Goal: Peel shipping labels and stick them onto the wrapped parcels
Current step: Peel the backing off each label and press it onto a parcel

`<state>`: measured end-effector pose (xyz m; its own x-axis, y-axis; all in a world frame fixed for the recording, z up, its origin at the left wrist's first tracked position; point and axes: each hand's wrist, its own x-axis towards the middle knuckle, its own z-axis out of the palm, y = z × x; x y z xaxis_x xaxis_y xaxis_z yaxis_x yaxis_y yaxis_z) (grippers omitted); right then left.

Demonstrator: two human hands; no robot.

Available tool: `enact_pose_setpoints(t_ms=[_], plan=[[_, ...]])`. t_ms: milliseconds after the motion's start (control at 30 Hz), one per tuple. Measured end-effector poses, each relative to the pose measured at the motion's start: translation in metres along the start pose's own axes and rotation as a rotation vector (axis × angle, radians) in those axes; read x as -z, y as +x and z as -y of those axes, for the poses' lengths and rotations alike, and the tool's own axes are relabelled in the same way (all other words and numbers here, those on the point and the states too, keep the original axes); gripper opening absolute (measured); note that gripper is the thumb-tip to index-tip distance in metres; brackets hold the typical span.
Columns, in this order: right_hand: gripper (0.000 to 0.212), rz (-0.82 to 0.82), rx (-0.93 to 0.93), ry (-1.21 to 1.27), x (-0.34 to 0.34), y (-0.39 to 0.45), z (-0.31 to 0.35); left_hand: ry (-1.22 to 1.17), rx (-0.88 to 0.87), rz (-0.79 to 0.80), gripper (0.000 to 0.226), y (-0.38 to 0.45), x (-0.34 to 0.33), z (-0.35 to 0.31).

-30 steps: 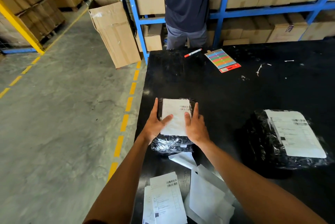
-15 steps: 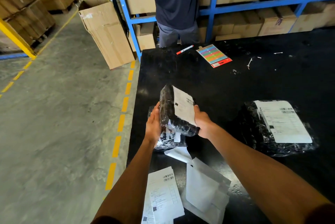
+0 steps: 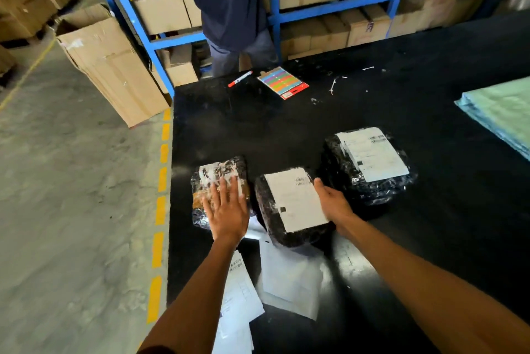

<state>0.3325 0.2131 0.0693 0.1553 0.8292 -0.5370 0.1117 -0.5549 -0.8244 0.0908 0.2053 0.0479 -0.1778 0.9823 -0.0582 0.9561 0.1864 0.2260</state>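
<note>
Three parcels in black plastic wrap lie on the black table [image 3: 286, 130]. The middle parcel [image 3: 272, 224] carries a white shipping label [image 3: 292, 198], and my right hand [image 3: 332, 204] holds its right edge. On the left parcel [image 3: 218, 173], which has no shipping label on top, my left hand [image 3: 226, 210] rests flat with fingers spread. The right parcel [image 3: 370, 164] lies apart, labelled. Loose label sheets [image 3: 238, 296] and peeled backing papers [image 3: 289, 279] sit near the front edge, partly under my left arm.
A red marker [image 3: 240, 78] and a colourful sticker card [image 3: 282, 82] lie at the table's far side. A person [image 3: 226, 9] stands behind the table at blue shelving [image 3: 329, 6] with cardboard boxes. A tall carton [image 3: 109, 66] leans left. Greenish sheets [image 3: 502, 112] are at the right.
The labelled parcel was lifted off the lower parcel and moved right; it now lies on the table beside it. My left hand has come down flat on the uncovered left parcel.
</note>
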Motion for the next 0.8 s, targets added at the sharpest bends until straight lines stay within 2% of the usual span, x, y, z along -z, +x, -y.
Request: enact_pose_setpoints(t_ms=[100,200,333,467,600,800], plan=[[0.058,-0.035,-0.001,-0.064,0.034,-0.015,-0.035,0.013,-0.006,-0.006,0.056,-0.007,-0.005,0.01],[0.035,-0.057,-0.008,-0.049,0.063,-0.041,-0.058,0.012,0.004,0.035,0.057,-0.004,-0.005,0.009],[0.025,-0.099,0.001,-0.128,0.103,-0.058,-0.09,0.013,0.032,0.015,0.055,-0.009,-0.006,0.0],[0.038,-0.218,-0.017,-0.094,0.142,-0.081,-0.104,-0.015,0.078,-0.042,0.055,-0.015,-0.008,-0.014],[0.042,-0.327,-0.047,-0.145,0.173,-0.084,-0.105,-0.019,0.084,-0.034,0.057,-0.02,-0.006,-0.021],[0.046,-0.301,-0.089,-0.345,0.173,-0.039,-0.093,0.0,0.056,0.005,0.065,-0.031,-0.011,-0.018]])
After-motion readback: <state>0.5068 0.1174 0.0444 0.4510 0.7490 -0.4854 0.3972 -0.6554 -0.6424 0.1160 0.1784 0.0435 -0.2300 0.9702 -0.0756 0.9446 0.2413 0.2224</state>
